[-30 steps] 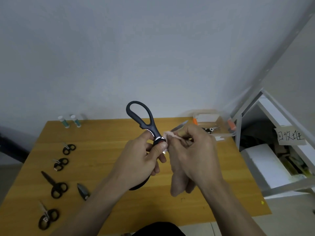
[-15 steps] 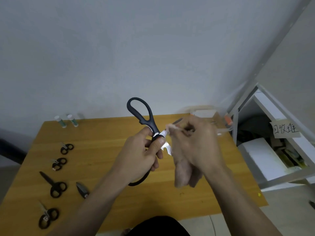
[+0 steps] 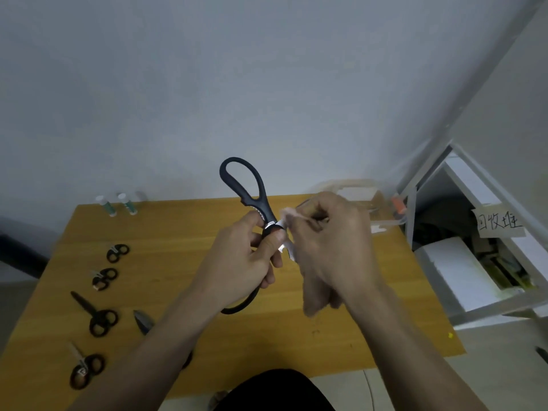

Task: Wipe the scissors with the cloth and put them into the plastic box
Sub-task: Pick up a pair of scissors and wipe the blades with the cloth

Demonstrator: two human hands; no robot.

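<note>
A large pair of black-handled scissors [image 3: 252, 191] is held up above the wooden table [image 3: 184, 226], one handle loop pointing up, the other hidden below my palm. My left hand [image 3: 246, 259] grips it at the pivot. My right hand [image 3: 332, 247] pinches a pale cloth [image 3: 289, 213] wrapped around the blades, which are mostly hidden; the rest of the cloth hangs below that hand. The clear plastic box [image 3: 358, 191] stands at the table's far right corner, partly behind my right hand.
Several smaller black scissors [image 3: 100, 318] lie in a column along the table's left side. Two small green-and-white tubes [image 3: 118, 204] stand at the back left. A grey metal shelf [image 3: 474, 262] with a labelled white box is at the right.
My right hand has slid the cloth along the blades, a little away from the pivot. The view has tilted down slightly; the left hand keeps its grip.
</note>
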